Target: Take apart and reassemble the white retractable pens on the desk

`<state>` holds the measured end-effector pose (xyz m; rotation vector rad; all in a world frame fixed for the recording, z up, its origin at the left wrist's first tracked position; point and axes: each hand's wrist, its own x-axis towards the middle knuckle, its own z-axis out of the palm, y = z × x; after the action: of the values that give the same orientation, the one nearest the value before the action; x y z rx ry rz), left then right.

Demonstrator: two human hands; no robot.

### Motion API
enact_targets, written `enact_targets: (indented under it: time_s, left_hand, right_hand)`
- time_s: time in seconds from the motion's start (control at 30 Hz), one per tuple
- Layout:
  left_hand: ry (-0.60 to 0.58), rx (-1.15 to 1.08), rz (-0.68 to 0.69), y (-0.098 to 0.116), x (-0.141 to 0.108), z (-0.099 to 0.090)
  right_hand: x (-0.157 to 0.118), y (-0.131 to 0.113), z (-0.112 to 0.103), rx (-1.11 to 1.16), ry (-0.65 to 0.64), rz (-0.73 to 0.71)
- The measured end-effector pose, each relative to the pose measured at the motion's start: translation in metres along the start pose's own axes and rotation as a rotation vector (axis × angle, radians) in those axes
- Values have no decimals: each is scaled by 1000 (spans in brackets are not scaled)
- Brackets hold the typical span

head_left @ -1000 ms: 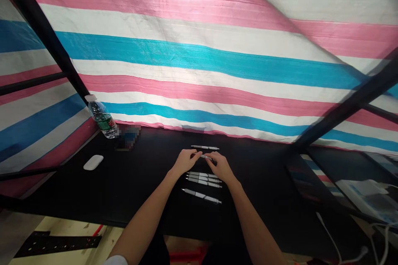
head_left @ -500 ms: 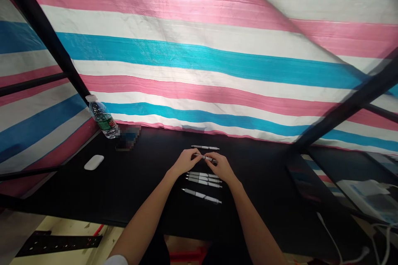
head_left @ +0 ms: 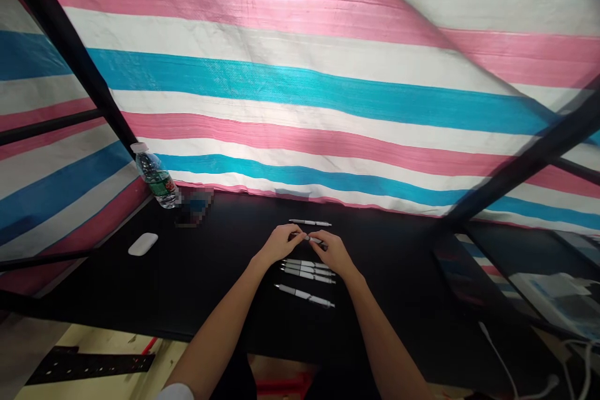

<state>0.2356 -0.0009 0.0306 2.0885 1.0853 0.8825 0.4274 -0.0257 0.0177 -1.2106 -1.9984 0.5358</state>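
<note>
My left hand [head_left: 282,242] and my right hand [head_left: 332,250] meet over the middle of the black table, fingers closed on the two ends of one white pen [head_left: 317,240]. Much of that pen is hidden by the fingers. Beyond it lies another white pen [head_left: 310,222], roughly parallel to the table's back edge. Several white and grey pens [head_left: 308,271] rest close together just nearer to me than my hands. Nearest my body, a single white pen [head_left: 304,295] lies slightly slanted.
The black table [head_left: 206,287] bears a water bottle [head_left: 159,181] at the back left, a blurred-out item [head_left: 194,206] beside it and a white rounded case [head_left: 143,244]. A white cable [head_left: 497,356] and plastic packaging [head_left: 557,300] are at the right. Striped sheeting hangs behind.
</note>
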Motion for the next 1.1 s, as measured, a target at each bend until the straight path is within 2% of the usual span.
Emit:
enact_targets:
  time_s: [0.17, 0.37, 0.53, 0.73, 0.9, 1.1]
  left_hand:
    - [-33, -39, 66, 1, -1, -1]
    - [-8, 28, -5, 3, -1, -2]
    - [-19, -36, 47, 3, -1, -1]
    - [-20, 67, -31, 3, 0, -2]
    - [-42, -13, 20, 7, -1, -2]
    - [-31, 102, -80, 1, 0, -2]
  right_hand:
    - [0, -2, -1, -5, 13, 4]
    - [0, -5, -2, -7, 1, -10]
    - [0, -6, -3, -23, 19, -1]
    - [0, -4, -1, -9, 5, -11]
    - [1, -5, -1, 5, 15, -11]
    - [0, -6, -2, -5, -10, -14]
